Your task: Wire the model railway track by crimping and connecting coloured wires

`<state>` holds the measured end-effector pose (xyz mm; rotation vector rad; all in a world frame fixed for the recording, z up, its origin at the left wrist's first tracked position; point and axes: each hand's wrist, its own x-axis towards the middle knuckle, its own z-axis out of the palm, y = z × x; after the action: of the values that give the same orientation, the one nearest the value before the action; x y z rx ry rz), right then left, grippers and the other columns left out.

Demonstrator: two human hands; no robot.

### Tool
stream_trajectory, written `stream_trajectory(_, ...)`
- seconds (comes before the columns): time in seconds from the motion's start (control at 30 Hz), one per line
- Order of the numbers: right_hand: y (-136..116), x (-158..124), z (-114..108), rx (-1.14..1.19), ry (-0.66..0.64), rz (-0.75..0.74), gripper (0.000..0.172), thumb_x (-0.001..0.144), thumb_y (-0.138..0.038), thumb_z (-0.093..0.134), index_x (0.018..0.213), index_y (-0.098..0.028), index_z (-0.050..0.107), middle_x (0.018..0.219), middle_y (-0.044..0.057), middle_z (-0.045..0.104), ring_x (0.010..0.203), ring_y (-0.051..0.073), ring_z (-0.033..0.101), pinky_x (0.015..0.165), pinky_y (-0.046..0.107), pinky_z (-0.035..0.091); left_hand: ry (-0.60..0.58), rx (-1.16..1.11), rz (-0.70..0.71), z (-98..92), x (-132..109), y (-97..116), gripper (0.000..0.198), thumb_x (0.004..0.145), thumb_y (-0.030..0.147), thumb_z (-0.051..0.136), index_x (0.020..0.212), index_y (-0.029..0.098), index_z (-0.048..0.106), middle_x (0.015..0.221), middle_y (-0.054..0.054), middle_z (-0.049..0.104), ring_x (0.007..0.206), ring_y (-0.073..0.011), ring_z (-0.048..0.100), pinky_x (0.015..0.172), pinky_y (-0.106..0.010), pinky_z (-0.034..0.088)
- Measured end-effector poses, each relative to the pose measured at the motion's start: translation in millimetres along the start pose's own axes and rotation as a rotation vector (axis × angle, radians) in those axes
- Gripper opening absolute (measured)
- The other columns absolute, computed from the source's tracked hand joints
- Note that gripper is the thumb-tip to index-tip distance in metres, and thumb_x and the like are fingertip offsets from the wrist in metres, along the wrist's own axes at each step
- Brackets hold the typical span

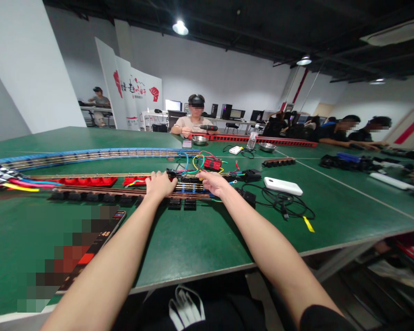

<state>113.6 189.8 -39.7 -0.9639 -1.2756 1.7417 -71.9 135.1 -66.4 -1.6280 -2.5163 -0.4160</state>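
Note:
Both my arms reach forward over a green table (200,239). My left hand (159,184) rests with curled fingers on a long strip of black terminal blocks (100,196) with copper rails. My right hand (214,182) presses down on the same strip at its right end, fingers closed around something small that I cannot make out. Coloured wires (193,162), blue, yellow, green and red, loop up just beyond my fingers toward a small red module (212,163).
A white power bank (283,185) and tangled black cables (283,204) lie to the right. Red blocks (86,181) and a blue curved strip (89,154) lie left. A phone (100,241) sits near the front edge. A person sits opposite; others sit at right.

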Motion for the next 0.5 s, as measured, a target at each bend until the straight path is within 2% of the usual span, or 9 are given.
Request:
stream_trajectory(0.1, 2.9, -1.3, 0.2, -0.127, 0.008, -0.042, 0.025, 0.059, -0.013, 0.071, 0.068, -0.018, 0.048, 0.053, -0.010, 0.040, 0.042, 0.002, 0.028, 0.039, 0.019, 0.016, 0.003, -0.001, -0.001, 0.8, 0.7, -0.1, 0.062, 0.087, 0.054, 0.032, 0.126, 0.013, 0.057, 0.138, -0.020, 0.049, 0.133, -0.0380, 0.036, 0.102, -0.055, 0.033)
stream_trajectory(0.3, 15.2, 1.2, -1.2, -0.587, 0.091, -0.337, 0.040, 0.051, -0.017, 0.075, 0.084, -0.017, 0.054, 0.073, -0.008, 0.052, 0.058, 0.006, 0.046, 0.052, 0.020, 0.037, 0.013, 0.003, 0.003, 1.9, 1.2, -0.7, 0.062, 0.087, 0.055, 0.032, 0.125, 0.013, 0.058, 0.137, -0.020, 0.050, 0.132, -0.0385, 0.037, 0.101, -0.055, 0.033)
stream_trajectory(0.43, 15.5, -0.5, -1.8, -0.819, 0.108, -0.378, 0.050, 0.053, -0.025, 0.076, 0.099, -0.016, 0.056, 0.087, -0.002, 0.059, 0.065, 0.010, 0.053, 0.057, 0.024, 0.043, 0.014, 0.009, 0.005, 1.5, 1.5, -0.7, 0.062, 0.087, 0.055, 0.032, 0.125, 0.013, 0.058, 0.137, -0.020, 0.050, 0.132, -0.0385, 0.037, 0.101, -0.055, 0.034)
stream_trajectory(0.5, 13.4, -4.4, -0.8, -0.944, 0.110, -0.408, 0.058, 0.055, -0.025, 0.076, 0.108, -0.015, 0.055, 0.093, 0.001, 0.062, 0.073, 0.014, 0.057, 0.065, 0.028, 0.048, 0.014, 0.006, 0.006, 1.3, 1.6, -0.4, 0.062, 0.087, 0.055, 0.032, 0.124, 0.013, 0.058, 0.137, -0.020, 0.050, 0.132, -0.0383, 0.037, 0.101, -0.055, 0.034)
